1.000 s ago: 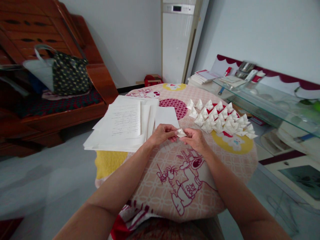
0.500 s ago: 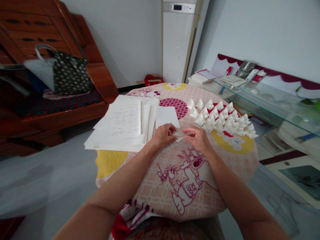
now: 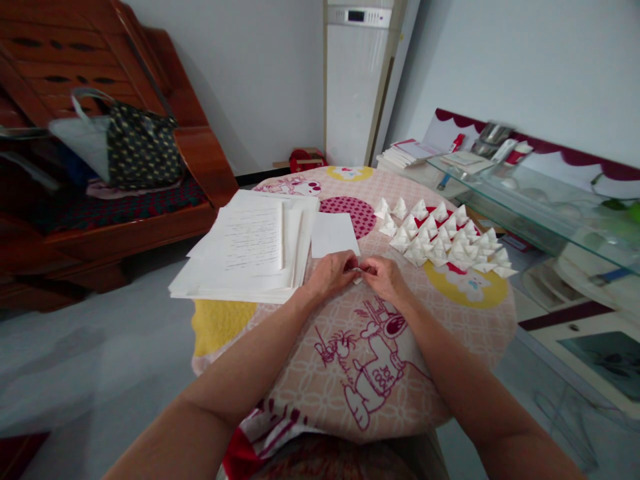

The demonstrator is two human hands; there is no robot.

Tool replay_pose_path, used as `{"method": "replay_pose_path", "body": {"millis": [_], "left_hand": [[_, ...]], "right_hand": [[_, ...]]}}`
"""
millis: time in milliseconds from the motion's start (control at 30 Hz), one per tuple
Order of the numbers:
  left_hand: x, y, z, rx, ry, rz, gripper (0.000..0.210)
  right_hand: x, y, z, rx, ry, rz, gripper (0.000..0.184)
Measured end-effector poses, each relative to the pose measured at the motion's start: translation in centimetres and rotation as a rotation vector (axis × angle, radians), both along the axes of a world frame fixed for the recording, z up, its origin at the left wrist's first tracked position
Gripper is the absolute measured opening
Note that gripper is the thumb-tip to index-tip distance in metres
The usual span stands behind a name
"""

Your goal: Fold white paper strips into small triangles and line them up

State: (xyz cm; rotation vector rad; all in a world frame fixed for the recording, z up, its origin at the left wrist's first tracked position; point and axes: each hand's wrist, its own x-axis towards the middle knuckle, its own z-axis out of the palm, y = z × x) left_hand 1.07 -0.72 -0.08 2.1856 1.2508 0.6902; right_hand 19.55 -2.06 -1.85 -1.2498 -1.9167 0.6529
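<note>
Two-handed pinch on the paper piece (image 3: pixel 357 280)
Your left hand (image 3: pixel 336 271) and right hand (image 3: pixel 383 275) both grip it, just nearer you than the blank sheet (image 3: pixel 335 235). Align edges first; even fingertip pressure should crease cleanly.

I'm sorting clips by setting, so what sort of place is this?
Probably a living room in a home: there is a carved wooden bench with a patterned bag on it, a tall white floor-standing unit, and a cartoon-print tablecloth.
</note>
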Motion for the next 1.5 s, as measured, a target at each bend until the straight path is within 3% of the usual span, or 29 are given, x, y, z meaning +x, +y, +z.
{"method": "replay_pose_path", "body": {"millis": [267, 467, 733, 1067, 1500], "left_hand": [[-0.3, -0.1, 0.2, 0.008, -0.045, 0.02, 0.005], [-1.4, 0.5, 0.3, -0.104, -0.183, 0.035, 0.011], [-0.8, 0.0, 1.4, -0.102, -0.056, 0.127, 0.011], [-0.9, 0.6, 0.6, -0.11, -0.071, 0.148, 0.009], [-1.0, 0.4, 0.8, -0.116, -0.048, 0.147, 0.012]], "right_hand": [[0.4, 0.1, -0.5, 0.07, -0.021, 0.016, 0.013], [-0.4, -0.2, 0.2, 0.092, -0.109, -0.001, 0.012], [-1.9, -0.5, 0.3, 0.169, -0.312, -0.088, 0.022], [-2.5, -0.9, 0.7, 0.124, -0.314, -0.216, 0.018], [-1.7, -0.9, 0.6, 0.149, -0.268, -0.118, 0.02]]}}
